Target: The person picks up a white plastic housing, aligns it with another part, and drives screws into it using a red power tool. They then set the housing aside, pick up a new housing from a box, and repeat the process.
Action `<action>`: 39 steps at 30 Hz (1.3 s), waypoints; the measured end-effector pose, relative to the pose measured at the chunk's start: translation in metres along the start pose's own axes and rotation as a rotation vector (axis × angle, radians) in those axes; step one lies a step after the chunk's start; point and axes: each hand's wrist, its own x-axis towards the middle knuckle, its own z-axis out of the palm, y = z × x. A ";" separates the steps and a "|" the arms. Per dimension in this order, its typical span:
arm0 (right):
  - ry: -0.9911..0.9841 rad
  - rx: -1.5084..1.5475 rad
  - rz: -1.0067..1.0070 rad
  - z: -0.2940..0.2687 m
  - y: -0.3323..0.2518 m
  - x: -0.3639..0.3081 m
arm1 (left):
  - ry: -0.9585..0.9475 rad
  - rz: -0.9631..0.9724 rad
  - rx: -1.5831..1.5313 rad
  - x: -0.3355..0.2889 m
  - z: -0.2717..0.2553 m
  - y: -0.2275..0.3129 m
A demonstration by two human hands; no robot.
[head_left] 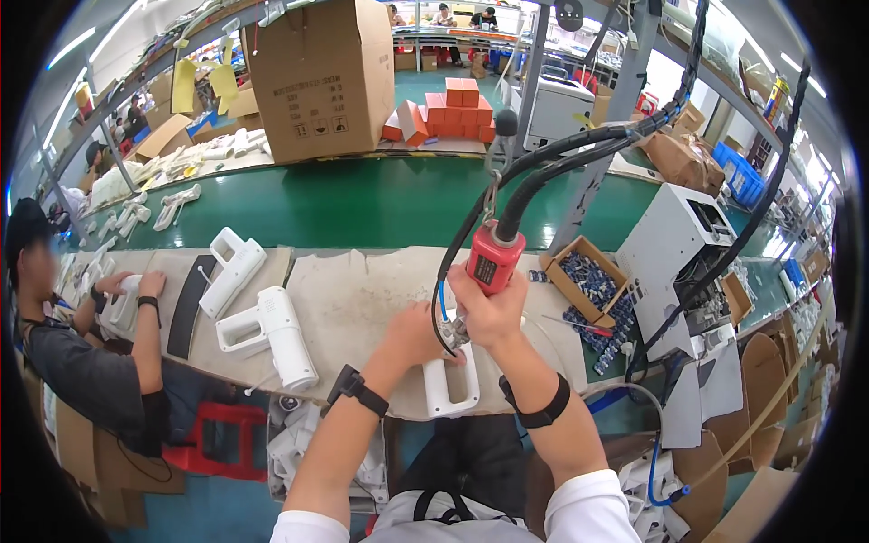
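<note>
My right hand (pixel 493 312) is wrapped round a red power screwdriver (pixel 495 258), which hangs from a hook and points down. Beneath it, a white plastic housing (pixel 441 400) with a loop handle lies near the bench's front edge. My left hand (pixel 412 333) grips the far part of this housing, close to the tool's lower end. The screwdriver's tip and the spot it meets are hidden by my hands. Two more white housings, one (pixel 237 270) farther back and one (pixel 285 337) nearer, rest to the left.
Right of my hands, a cardboard box (pixel 566 312) holds small dark parts, several more lying beside it, with a red-handled screwdriver (pixel 588 328). A green conveyor (pixel 362 204) runs behind the bench. Thick black cables (pixel 579 145) hang overhead. A co-worker (pixel 86 362) handles a white part at left.
</note>
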 end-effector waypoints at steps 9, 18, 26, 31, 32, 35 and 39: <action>0.030 0.174 -0.076 0.022 -0.062 0.020 | -0.011 -0.550 -0.177 -0.053 0.013 -0.009; 0.023 0.190 -0.051 0.054 -0.015 0.038 | 0.037 -0.593 -0.175 -0.058 0.029 -0.008; 0.023 0.158 0.002 0.062 0.017 0.036 | 0.066 -0.554 -0.242 -0.056 0.020 0.000; -0.026 0.085 -0.052 0.061 0.018 0.029 | 0.054 -0.529 -0.206 -0.054 0.023 0.002; -0.007 0.135 -0.057 0.058 0.012 0.028 | 0.065 -0.556 -0.192 -0.054 0.027 0.000; 0.003 0.204 -0.077 0.053 -0.037 0.025 | 0.208 -0.590 -0.300 -0.055 0.039 -0.011; -0.051 0.157 -0.123 0.046 -0.054 0.021 | 0.145 -0.676 -0.270 -0.053 0.031 0.000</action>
